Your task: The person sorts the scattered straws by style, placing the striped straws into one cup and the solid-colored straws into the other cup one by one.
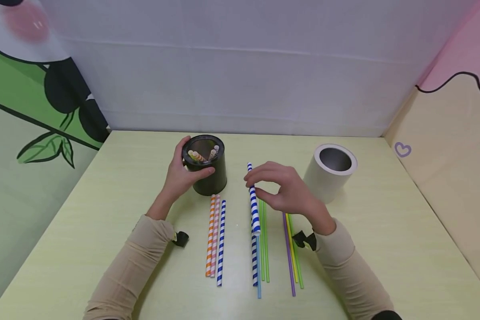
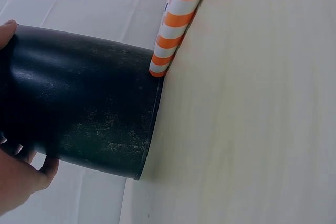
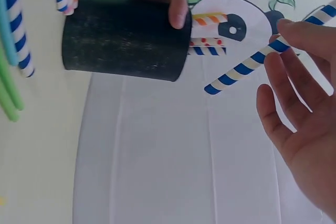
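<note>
My left hand (image 1: 181,174) grips the rim and side of a black cup (image 1: 215,178) at the back of the table, its thumb across the front. Several striped straws (image 1: 198,156) stand in the cup; the right wrist view shows their ends past the rim. My right hand (image 1: 283,186) pinches a blue-and-white striped straw (image 3: 247,67) between thumb and fingertips, above the table and to the right of the cup. Just before the cup lie an orange-striped straw (image 1: 210,235), a pink-striped straw (image 1: 215,235) and another blue-striped straw (image 1: 222,242).
Below the right hand lie a blue-striped straw (image 1: 254,262), a light blue straw (image 1: 259,271) and green straws (image 1: 266,249). Further right are a purple straw (image 1: 290,258), a yellow straw and a green one. A white cup (image 1: 324,180) stands at the back right. Fabric walls border the table.
</note>
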A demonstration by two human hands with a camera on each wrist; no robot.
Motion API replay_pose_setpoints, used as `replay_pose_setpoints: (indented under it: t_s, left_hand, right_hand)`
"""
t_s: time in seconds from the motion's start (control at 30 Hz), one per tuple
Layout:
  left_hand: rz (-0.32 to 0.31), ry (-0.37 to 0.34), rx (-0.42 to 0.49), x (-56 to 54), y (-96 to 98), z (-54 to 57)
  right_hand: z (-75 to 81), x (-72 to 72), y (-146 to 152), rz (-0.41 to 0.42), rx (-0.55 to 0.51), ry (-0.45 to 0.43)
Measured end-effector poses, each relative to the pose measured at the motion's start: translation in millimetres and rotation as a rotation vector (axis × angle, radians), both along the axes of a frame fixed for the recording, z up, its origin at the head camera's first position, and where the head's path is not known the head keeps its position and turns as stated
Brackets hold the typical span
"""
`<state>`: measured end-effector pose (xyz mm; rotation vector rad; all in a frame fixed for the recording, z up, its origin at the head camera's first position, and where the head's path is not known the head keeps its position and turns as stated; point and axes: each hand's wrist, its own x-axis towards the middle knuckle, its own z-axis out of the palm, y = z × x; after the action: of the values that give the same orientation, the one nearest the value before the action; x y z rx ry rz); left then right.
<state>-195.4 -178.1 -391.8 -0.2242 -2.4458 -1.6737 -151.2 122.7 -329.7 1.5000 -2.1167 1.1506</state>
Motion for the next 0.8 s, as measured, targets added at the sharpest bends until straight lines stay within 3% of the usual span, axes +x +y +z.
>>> replay_pose_setpoints:
  t_s: [0.3,0.5,0.8]
  left_hand:
    - [-0.003,-0.001,0.008,0.6,-1.0,2.2]
    - [-0.003,0.003,0.014,0.5,-1.8,2.1]
    - [0.004,-0.011,-0.005,-1.1,-0.4,-3.0]
  right_hand:
    - [13.7,-3.4,-2.6,0.066,-0.203,0.000]
    - [26.3,-7.2,-10.5,0.032,-0.267,0.004]
    - [41.8,-17.4,-24.4,-0.011,-0.371,-0.089]
